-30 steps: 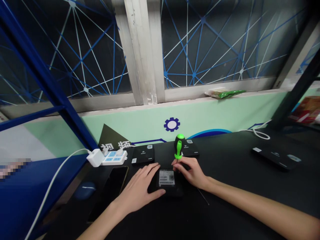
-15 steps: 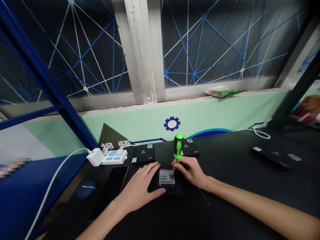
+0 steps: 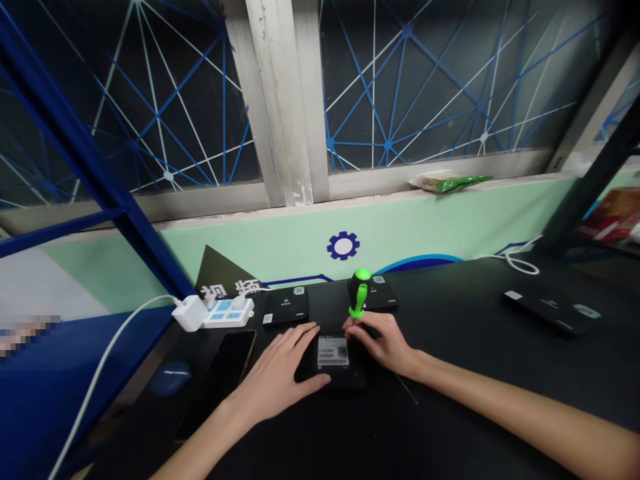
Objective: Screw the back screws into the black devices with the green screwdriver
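Observation:
A small black box (image 3: 340,378) with a white printed label lies flat on the black table in front of me. My left hand (image 3: 283,373) rests along its left side, fingers stretched out, with the thumb on the near part. At the box's far right corner, my right hand (image 3: 383,339) pinches the shaft of a screwdriver (image 3: 359,295). Its green-and-black handle stands up above my fingers, tilted slightly right. The screwdriver's tip is hidden by my fingers. Beside my right wrist lies a thin dark rod (image 3: 407,390).
Similar black boxes lie at the back left (image 3: 285,307), behind the screwdriver (image 3: 380,295) and at the right (image 3: 550,312). A phone (image 3: 233,357), a blue mouse-like object (image 3: 171,379) and a white power strip (image 3: 227,313) with a charger (image 3: 190,313) stand left. A wall and window close the back.
The screwdriver's handle has tipped slightly to the right. Both hands keep nearly the same place on the box; the whole view has shifted a little.

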The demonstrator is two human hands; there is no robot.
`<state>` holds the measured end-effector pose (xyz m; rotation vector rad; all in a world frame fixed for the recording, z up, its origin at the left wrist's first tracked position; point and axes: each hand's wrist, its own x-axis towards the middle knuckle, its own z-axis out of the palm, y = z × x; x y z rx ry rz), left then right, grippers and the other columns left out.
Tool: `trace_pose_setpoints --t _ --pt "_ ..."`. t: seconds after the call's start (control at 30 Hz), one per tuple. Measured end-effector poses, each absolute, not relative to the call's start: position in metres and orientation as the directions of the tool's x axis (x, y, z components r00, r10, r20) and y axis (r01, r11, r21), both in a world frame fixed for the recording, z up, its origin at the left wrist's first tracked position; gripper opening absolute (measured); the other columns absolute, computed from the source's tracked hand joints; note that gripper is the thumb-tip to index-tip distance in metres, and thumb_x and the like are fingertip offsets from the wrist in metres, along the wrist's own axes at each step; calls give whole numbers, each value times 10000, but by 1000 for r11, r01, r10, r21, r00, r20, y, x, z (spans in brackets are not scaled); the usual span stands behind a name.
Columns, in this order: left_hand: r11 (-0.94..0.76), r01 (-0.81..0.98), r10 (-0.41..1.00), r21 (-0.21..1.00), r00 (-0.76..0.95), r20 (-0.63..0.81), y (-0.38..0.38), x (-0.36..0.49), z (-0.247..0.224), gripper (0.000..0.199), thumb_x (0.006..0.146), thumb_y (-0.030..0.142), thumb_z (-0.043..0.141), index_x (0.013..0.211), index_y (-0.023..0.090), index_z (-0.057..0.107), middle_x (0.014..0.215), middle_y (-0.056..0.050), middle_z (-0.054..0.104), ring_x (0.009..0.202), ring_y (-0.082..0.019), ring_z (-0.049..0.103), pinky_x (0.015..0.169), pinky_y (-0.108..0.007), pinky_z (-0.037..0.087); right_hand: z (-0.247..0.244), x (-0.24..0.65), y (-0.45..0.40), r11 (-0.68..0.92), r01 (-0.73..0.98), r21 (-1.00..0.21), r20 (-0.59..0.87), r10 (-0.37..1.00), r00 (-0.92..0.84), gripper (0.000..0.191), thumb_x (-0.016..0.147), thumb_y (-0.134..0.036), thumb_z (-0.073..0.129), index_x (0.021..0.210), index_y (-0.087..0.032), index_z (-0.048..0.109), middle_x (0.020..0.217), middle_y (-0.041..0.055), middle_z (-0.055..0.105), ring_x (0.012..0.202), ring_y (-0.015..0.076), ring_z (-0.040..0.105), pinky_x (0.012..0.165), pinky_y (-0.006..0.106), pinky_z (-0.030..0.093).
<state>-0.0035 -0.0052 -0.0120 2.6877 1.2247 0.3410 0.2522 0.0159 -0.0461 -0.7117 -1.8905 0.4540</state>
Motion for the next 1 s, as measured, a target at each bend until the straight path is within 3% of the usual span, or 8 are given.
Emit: trace_pose_setpoints --t 1.0 --pt "-637 733 767 237 634 99 -5 -3 -11 701 929 615 525 1518 325 278 1552 -45 360 1383 -322 382 1112 -492 339 -42 250 16 698 240 -674 642 715 -276 221 972 -289 545 792 -185 621 756 43 676 661 159 625 639 252 499"
